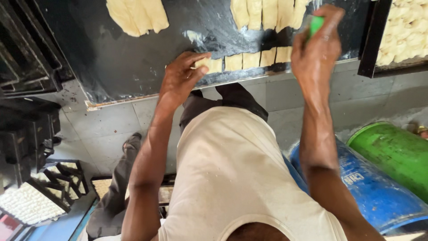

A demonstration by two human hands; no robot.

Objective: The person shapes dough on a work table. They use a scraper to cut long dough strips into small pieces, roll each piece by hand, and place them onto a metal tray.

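Note:
A row of small pale dough pieces (249, 60) lies along the near edge of a dark floured work table (129, 58). My left hand (180, 76) rests on the leftmost dough piece (206, 64), fingers spread over it. My right hand (317, 49) hovers over the right end of the row, closed around a green cutter (315, 24) of which only the top shows. Longer dough strips (267, 12) lie farther back on the table, and another dough sheet (137, 15) sits at the back left.
A dark tray of dough pieces (403, 33) stands at the right. A blue drum (379, 192) and a green drum (397, 151) stand on the tiled floor at my right. Stacked dark trays (26, 89) and filled trays (29, 203) are at the left.

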